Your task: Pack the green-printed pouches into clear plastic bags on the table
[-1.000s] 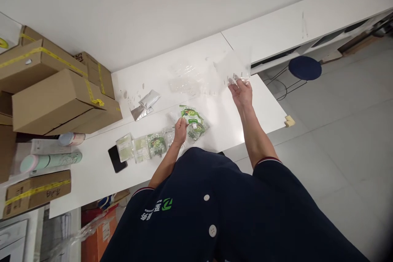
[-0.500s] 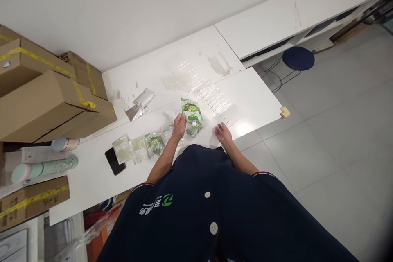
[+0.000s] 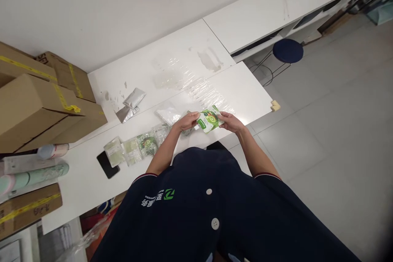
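Observation:
A green and white pouch [image 3: 209, 118] is held just above the white table [image 3: 92, 180], close to my body. My left hand [image 3: 187, 121] grips its left edge and my right hand [image 3: 229, 121] grips its right edge, fingers closed on it. A clear plastic bag [image 3: 211, 95] lies flat on the table just beyond the pouch. Another clear bag [image 3: 167, 112] lies to the left of my hands.
Several small packets [image 3: 135, 147] and a black phone [image 3: 106, 164] lie in a row at left. Two silver sachets [image 3: 130, 102] sit further back. Cardboard boxes [image 3: 37, 102] are stacked at far left. A blue stool [image 3: 287, 50] stands on the floor at right.
My right hand put the clear bag down on the table and came back to the pouch. Both hands now hold the pouch, lifted and turned sideways.

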Demonstrator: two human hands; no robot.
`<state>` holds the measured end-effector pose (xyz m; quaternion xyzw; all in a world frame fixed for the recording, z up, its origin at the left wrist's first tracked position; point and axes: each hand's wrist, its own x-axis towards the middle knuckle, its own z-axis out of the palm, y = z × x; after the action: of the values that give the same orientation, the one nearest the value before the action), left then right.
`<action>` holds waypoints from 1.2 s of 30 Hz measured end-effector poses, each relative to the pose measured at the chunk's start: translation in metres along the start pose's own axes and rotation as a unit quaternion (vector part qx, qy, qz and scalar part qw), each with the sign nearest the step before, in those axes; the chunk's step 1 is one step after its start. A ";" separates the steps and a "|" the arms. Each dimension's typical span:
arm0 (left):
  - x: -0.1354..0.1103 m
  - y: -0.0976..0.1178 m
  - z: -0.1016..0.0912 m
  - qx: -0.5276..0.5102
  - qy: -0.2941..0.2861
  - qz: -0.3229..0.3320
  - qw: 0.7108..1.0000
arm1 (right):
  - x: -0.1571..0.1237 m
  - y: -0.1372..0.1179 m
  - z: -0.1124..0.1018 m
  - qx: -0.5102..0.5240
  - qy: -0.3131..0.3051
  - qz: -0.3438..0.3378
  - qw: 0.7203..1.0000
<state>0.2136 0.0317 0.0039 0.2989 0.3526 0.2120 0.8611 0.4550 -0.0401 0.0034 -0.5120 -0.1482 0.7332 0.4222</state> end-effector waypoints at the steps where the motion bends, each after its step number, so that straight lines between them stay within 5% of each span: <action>1: 0.011 -0.006 0.006 0.009 0.011 -0.002 1.000 | 0.003 -0.007 -0.012 -0.016 0.008 -0.003 1.000; 7: 0.062 -0.072 0.047 -0.045 0.262 0.034 0.964 | 0.033 -0.042 -0.092 -0.024 0.110 -0.048 0.993; 10: 0.061 -0.113 0.057 0.089 0.366 0.032 0.926 | 0.052 -0.044 -0.113 -0.043 0.097 -0.031 0.994; 13: 0.053 -0.143 0.060 0.286 0.375 0.056 0.880 | 0.067 -0.035 -0.120 -0.081 0.077 -0.007 0.994; 17: 0.054 -0.155 0.062 0.491 0.324 0.066 0.806 | 0.081 -0.022 -0.123 -0.219 0.062 0.006 0.974; 19: 0.058 -0.155 0.065 0.571 0.289 0.054 0.767 | 0.086 -0.019 -0.124 -0.364 0.080 -0.020 0.928; 22: 0.066 -0.154 0.073 0.627 0.252 0.051 0.735 | 0.085 -0.017 -0.124 -0.550 0.118 -0.097 0.821; 25: 0.076 -0.155 0.080 0.585 0.248 0.099 0.765 | 0.075 -0.017 -0.123 -0.665 0.106 -0.176 0.718; 30: 0.093 -0.157 0.087 0.420 0.307 0.196 0.831 | 0.066 -0.014 -0.131 -0.773 -0.118 -0.234 0.577; 33: 0.096 -0.157 0.089 0.437 0.308 0.184 0.825 | 0.070 -0.010 -0.140 -0.792 -0.176 -0.236 0.535; 36: 0.094 -0.157 0.089 0.495 0.303 0.134 0.803 | 0.077 -0.010 -0.142 -0.792 -0.166 -0.254 0.530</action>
<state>0.3652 -0.0619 -0.0948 0.6489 0.6092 0.2019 0.4087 0.5750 -0.0060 -0.0997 -0.4460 -0.8594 0.2493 -0.0202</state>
